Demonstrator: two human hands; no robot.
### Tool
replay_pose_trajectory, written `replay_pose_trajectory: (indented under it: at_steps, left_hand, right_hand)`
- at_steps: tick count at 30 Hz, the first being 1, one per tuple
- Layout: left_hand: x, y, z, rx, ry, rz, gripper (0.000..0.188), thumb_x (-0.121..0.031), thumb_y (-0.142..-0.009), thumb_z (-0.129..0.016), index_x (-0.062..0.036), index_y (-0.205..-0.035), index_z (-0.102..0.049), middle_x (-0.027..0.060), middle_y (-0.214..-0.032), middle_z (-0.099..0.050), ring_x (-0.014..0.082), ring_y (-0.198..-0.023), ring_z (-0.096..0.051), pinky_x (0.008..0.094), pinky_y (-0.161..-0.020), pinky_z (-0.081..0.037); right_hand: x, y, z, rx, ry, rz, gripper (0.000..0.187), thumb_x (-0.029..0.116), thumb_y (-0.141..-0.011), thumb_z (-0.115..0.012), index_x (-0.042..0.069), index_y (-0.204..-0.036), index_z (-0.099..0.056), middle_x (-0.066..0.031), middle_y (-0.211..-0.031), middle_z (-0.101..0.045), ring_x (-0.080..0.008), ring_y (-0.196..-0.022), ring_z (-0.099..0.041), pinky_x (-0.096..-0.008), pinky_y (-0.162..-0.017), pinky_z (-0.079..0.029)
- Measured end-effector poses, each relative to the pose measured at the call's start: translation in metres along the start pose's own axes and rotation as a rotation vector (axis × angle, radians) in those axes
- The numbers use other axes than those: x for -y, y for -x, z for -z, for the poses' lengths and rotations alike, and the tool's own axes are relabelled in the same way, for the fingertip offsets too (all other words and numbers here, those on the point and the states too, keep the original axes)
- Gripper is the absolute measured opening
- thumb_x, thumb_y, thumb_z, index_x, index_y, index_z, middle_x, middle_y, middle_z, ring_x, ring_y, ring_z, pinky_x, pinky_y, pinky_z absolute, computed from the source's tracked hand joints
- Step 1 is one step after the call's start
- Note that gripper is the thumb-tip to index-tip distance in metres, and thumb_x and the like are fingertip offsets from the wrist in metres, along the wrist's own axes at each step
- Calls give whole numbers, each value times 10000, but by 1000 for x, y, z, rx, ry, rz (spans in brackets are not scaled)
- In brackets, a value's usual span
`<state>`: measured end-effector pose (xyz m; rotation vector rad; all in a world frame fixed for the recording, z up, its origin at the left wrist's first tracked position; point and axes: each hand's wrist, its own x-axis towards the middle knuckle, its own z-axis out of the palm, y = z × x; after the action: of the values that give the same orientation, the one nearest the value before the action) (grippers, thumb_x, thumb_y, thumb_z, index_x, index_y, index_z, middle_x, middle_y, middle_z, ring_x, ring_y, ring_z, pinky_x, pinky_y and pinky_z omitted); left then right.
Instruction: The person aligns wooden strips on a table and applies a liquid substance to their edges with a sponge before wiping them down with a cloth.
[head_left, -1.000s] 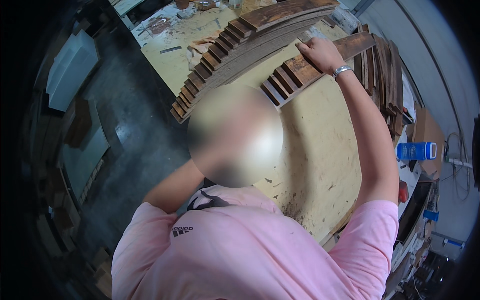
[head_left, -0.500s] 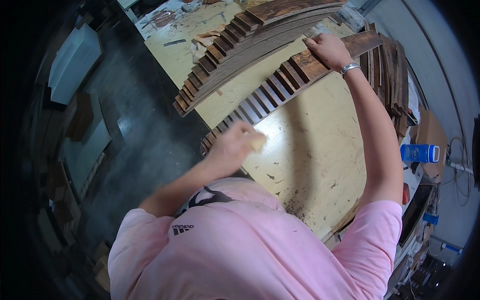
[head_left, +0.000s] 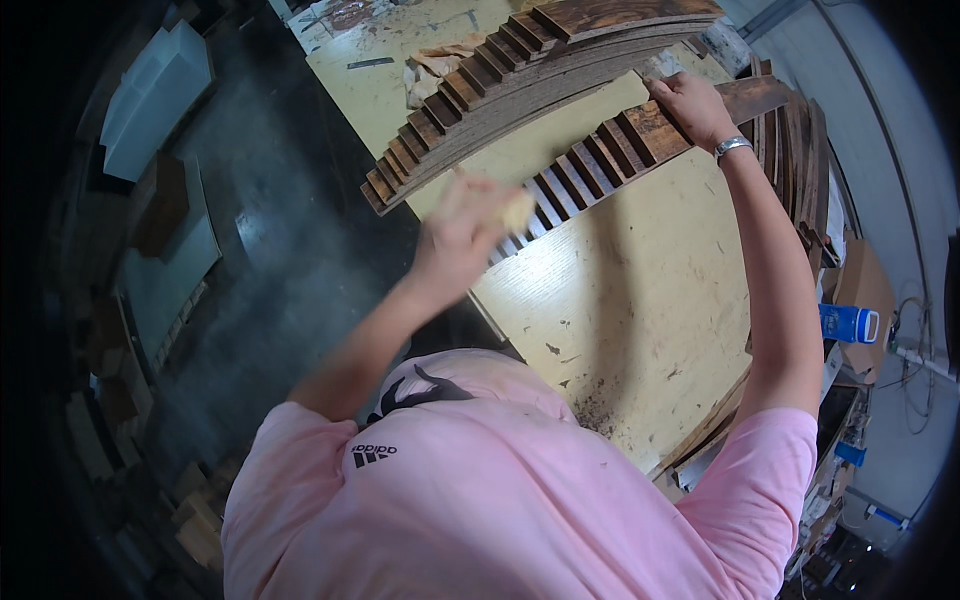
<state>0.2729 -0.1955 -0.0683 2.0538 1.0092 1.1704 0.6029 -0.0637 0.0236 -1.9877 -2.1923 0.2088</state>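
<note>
A row of curved brown wooden strips, overlapped like steps, lies slantwise across the pale table. My right hand, with a silver band at its wrist, is closed on the far edge of this row towards its right end. Blurred by motion, my left hand is over the left end of the same row. Its fingers are closed round a small pale yellow pad, perhaps a sponge; its exact kind is unclear. The hand and pad hide the row's left end, and I cannot tell whether the pad touches the wood.
Behind lies another stepped stack of brown strips. More curved strips stand at the right, near a blue bottle and a cardboard box. Dark debris dots the near tabletop. Left of the table is dark floor.
My left hand has swung farther from my body with the yellow pad, still blurred. My right hand keeps its hold on the strips. The whole view has shifted slightly.
</note>
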Motion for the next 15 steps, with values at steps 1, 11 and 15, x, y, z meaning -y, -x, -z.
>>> replay_pose_trajectory:
  at_steps: [1,11,15]
  left_hand:
    - [-2,-12,6,-57,-43,37,401,61,-769,-637,-67,-1147,-672,133,-1094,-582,294,-879,-634,342,-760,-526]
    - [7,-3,5,-71,-64,46,434,67,-754,-644,-87,-1158,-677,122,-1085,-581,264,-876,-638,328,-741,-538]
    - [8,43,-8,84,-13,65,420,57,-739,-671,-85,-1135,-676,127,-1073,-576,285,-916,-647,341,-761,-540]
  right_hand:
    - [0,-1,1,5,14,10,548,481,-922,-472,-14,-849,-695,-275,-816,-653,-439,-833,-627,-483,-812,-491]
    - [-1,-1,3,63,76,-1,547,481,-929,-465,-12,-844,-685,-270,-834,-653,-448,-838,-616,-485,-800,-485]
    - [-1,-3,2,28,92,7,533,469,-927,-444,-2,-854,-681,-270,-856,-650,-448,-848,-613,-478,-801,-485]
